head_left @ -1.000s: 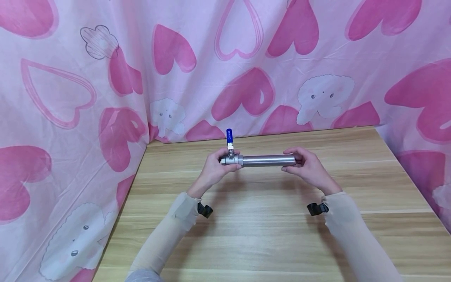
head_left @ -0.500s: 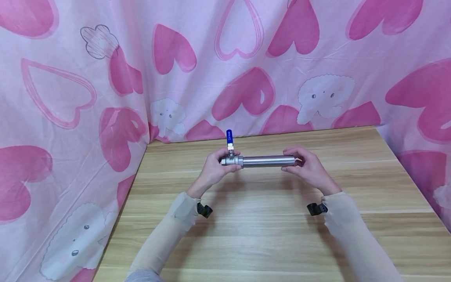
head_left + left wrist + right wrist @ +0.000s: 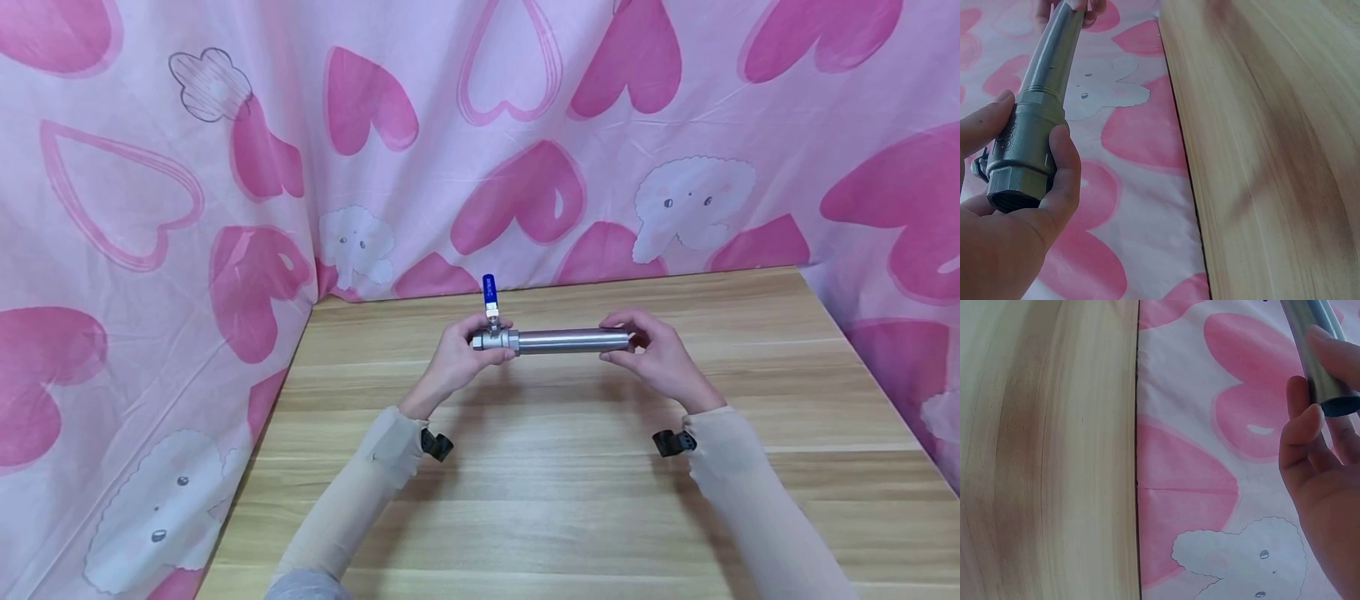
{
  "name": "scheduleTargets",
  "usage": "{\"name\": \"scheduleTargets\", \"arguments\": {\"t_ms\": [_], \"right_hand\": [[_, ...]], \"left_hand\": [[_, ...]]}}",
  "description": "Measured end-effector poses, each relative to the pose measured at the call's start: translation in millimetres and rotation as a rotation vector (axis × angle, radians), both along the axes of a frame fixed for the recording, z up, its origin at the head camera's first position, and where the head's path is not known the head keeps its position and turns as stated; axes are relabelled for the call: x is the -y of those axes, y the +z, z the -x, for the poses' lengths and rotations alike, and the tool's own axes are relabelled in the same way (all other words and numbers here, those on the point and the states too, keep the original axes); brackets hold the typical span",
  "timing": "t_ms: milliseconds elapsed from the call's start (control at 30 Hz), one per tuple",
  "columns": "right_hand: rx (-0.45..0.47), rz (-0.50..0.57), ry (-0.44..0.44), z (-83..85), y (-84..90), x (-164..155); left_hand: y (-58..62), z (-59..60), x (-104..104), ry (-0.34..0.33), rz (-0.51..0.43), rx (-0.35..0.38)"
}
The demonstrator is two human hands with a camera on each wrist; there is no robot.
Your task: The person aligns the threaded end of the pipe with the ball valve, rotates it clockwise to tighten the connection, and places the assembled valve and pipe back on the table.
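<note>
A ball valve (image 3: 492,339) of silvery metal, its blue lever handle (image 3: 490,289) pointing away from me, is joined end to end with a steel pipe (image 3: 573,342). My left hand (image 3: 455,360) grips the valve body, thumb on the near side and fingers on the far side. The valve's threaded open end (image 3: 1013,201) faces back toward the palm in the left wrist view. At the pipe's other end, my right hand (image 3: 658,357) pinches it between thumb and fingers. The hollow pipe mouth (image 3: 1340,405) shows in the right wrist view. Both parts are held level above the table, casting shadows.
A wood-grain table (image 3: 547,500) lies beneath the hands. Pink curtain cloth (image 3: 420,192) with hearts hangs behind the table and along its left and right sides. Each wrist carries a small black camera (image 3: 672,442).
Almost nothing differs; both hands keep their holds on the valve and pipe, and the view shifts very slightly.
</note>
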State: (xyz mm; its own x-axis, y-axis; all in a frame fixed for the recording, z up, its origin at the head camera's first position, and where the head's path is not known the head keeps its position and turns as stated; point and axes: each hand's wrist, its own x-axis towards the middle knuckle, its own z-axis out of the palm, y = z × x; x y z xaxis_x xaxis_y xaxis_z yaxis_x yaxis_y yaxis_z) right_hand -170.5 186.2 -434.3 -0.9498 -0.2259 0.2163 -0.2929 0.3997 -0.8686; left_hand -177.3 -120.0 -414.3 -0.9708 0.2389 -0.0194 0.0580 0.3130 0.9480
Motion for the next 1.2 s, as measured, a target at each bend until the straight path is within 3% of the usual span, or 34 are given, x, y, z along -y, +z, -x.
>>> {"name": "scheduleTargets", "arguments": {"t_ms": [333,633,800,900,1200], "right_hand": [[0.021,-0.003,0.006,0.0,0.5,1.2],[0.049,-0.025,0.032,-13.4,27.4,9.0],[0.058,-0.016,0.03,-17.0,33.7,10.2],[0.05,-0.017,0.032,-16.1,31.0,8.8],[0.039,0.008,0.021,-1.2,1.4,-1.0]], "left_hand": [[-0.6,-0.7,2.3,-0.005,-0.028,0.015],[0.9,-1.6,3.1,-0.005,-0.01,0.017],[0.1,-1.4,3.6,-0.008,0.002,-0.004],[-0.2,-1.4,3.3,-0.009,0.002,-0.015],[1.5,-2.6,1.8,-0.003,0.0,-0.012]]}}
